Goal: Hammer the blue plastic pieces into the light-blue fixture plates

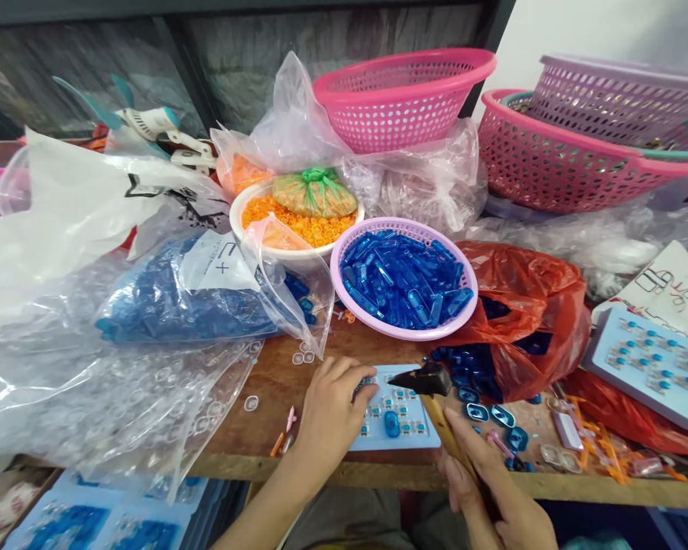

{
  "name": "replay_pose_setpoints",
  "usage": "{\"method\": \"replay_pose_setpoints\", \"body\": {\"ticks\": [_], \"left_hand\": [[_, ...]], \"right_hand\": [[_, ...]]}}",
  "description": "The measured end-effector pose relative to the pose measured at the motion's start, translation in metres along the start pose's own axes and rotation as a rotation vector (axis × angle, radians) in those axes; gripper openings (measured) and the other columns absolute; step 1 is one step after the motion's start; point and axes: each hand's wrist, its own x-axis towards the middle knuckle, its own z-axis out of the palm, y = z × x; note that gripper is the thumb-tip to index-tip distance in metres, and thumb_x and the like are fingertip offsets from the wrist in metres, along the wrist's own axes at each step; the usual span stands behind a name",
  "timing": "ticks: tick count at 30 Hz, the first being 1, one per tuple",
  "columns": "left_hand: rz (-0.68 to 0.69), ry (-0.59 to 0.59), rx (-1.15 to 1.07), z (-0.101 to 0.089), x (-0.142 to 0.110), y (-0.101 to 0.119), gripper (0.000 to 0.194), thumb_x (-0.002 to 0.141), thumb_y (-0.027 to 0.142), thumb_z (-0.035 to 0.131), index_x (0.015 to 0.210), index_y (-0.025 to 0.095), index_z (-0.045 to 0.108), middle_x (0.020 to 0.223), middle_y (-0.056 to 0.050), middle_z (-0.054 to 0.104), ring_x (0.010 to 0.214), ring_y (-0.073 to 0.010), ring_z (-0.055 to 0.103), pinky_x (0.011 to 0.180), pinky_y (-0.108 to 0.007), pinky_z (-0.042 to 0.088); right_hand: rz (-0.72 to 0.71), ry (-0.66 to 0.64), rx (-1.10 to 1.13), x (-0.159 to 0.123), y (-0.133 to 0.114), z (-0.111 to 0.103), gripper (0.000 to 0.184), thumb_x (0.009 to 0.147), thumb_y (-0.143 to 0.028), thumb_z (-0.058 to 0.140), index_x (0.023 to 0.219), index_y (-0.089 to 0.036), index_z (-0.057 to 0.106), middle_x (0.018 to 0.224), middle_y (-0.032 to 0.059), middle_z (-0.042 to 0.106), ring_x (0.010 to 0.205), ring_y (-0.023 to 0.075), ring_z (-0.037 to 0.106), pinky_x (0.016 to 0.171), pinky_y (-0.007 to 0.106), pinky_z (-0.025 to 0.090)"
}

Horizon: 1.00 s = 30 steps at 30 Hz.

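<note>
A light blue tray [430,441] lies on the wooden table in front of me, with rows of small metal-and-blue pieces and one larger blue plastic part [391,424] on it. My left hand [335,401] rests at the tray's left side, thumb and fingers pinched together; what they hold is mostly hidden. In my right hand [487,489] is a hammer [446,431], gripped by its wooden handle. Its dark head [427,380] is over the tray's upper right part. Loose blue plastic parts [477,412] are scattered to the right of the tray.
Behind the tray stands a lilac basket [337,284] of blue pieces, beside a white bowl [238,218] of orange pieces. Clear bags [149,412] cover the left; a red bag [527,283] and another filled tray [653,359] are on the right. Pink baskets [401,107] stand behind.
</note>
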Motion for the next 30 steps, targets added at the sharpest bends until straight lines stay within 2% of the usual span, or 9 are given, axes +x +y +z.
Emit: {"method": "replay_pose_setpoints", "body": {"ticks": [2,5,7,10,14,20,22,25,30], "left_hand": [[0.000,0.016,-0.021,0.002,0.000,-0.002,0.015,0.089,0.016,0.069,0.100,0.023,0.076,0.095,-0.003,0.074,0.093,-0.0227,0.066,0.082,-0.036,0.053],[-0.002,0.014,-0.034,0.003,0.000,-0.003,0.018,0.089,0.014,0.068,0.102,0.022,0.076,0.095,-0.004,0.073,0.094,-0.0233,0.065,0.084,-0.037,0.053],[-0.008,-0.001,-0.042,0.003,0.001,-0.003,0.020,0.087,0.011,0.068,0.101,0.022,0.076,0.095,-0.004,0.073,0.095,-0.0233,0.065,0.085,-0.037,0.053],[-0.033,-0.007,-0.075,0.003,0.001,-0.005,0.020,0.085,0.012,0.068,0.100,0.023,0.077,0.094,-0.004,0.070,0.095,-0.0229,0.065,0.085,-0.037,0.054],[-0.062,0.011,-0.100,0.006,0.001,-0.003,0.018,0.086,0.016,0.070,0.100,0.023,0.078,0.096,-0.005,0.069,0.096,-0.0232,0.065,0.085,-0.037,0.055],[0.011,0.035,-0.079,-0.008,-0.008,0.001,0.025,0.092,0.018,0.063,0.115,0.022,0.073,0.106,-0.006,0.073,0.103,-0.0235,0.067,0.090,-0.038,0.056],[0.028,0.137,-0.017,-0.026,-0.023,-0.010,0.026,0.096,0.025,0.060,0.120,0.023,0.070,0.114,-0.007,0.073,0.107,-0.0239,0.066,0.093,-0.038,0.056],[-0.046,0.369,0.217,-0.055,-0.056,-0.042,0.023,0.100,0.035,0.054,0.106,0.024,0.073,0.104,-0.007,0.073,0.099,-0.0249,0.067,0.090,-0.041,0.056],[-0.067,0.303,0.350,-0.076,-0.089,-0.087,0.028,0.101,0.036,0.045,0.100,0.023,0.071,0.096,-0.006,0.076,0.089,-0.0246,0.071,0.084,-0.040,0.058]], "right_hand": [[-0.181,0.003,-0.102,0.009,0.002,0.003,0.051,0.102,-0.024,0.050,0.151,-0.037,0.044,0.134,-0.0007,0.070,0.118,0.0135,0.069,0.094,0.018,0.054],[-0.444,-0.069,-0.228,0.021,0.010,0.006,0.062,0.100,-0.014,0.047,0.158,-0.030,0.033,0.127,0.0055,0.073,0.117,0.0182,0.070,0.094,0.026,0.058],[-0.509,-0.117,-0.294,0.026,0.013,0.006,0.063,0.100,-0.016,0.046,0.159,-0.027,0.030,0.118,0.0064,0.076,0.113,0.0208,0.072,0.093,0.031,0.059],[-0.504,-0.148,-0.271,0.029,0.011,0.003,0.063,0.101,-0.016,0.045,0.160,-0.027,0.027,0.106,0.0048,0.079,0.106,0.0186,0.075,0.082,0.024,0.061],[-0.511,-0.108,-0.256,0.027,0.006,0.000,0.068,0.100,-0.011,0.044,0.162,-0.028,0.022,0.117,0.0092,0.077,0.105,0.0180,0.075,0.065,0.015,0.059],[-0.600,-0.144,-0.409,0.028,0.019,0.005,0.062,0.102,-0.020,0.043,0.161,-0.027,0.024,0.132,0.0078,0.070,0.119,0.0249,0.067,0.084,0.032,0.062],[-0.576,-0.151,-0.373,0.027,0.025,0.006,0.057,0.101,-0.020,0.045,0.157,-0.026,0.034,0.136,0.0058,0.067,0.124,0.0221,0.063,0.092,0.029,0.059],[-0.493,-0.128,-0.307,0.024,0.030,0.006,0.054,0.102,-0.023,0.047,0.155,-0.027,0.037,0.133,0.0017,0.069,0.119,0.0168,0.066,0.091,0.021,0.056],[-0.371,-0.110,-0.260,0.020,0.036,0.002,0.052,0.102,-0.030,0.050,0.153,-0.034,0.041,0.136,-0.0002,0.067,0.121,0.0198,0.066,0.099,0.035,0.052]]}}
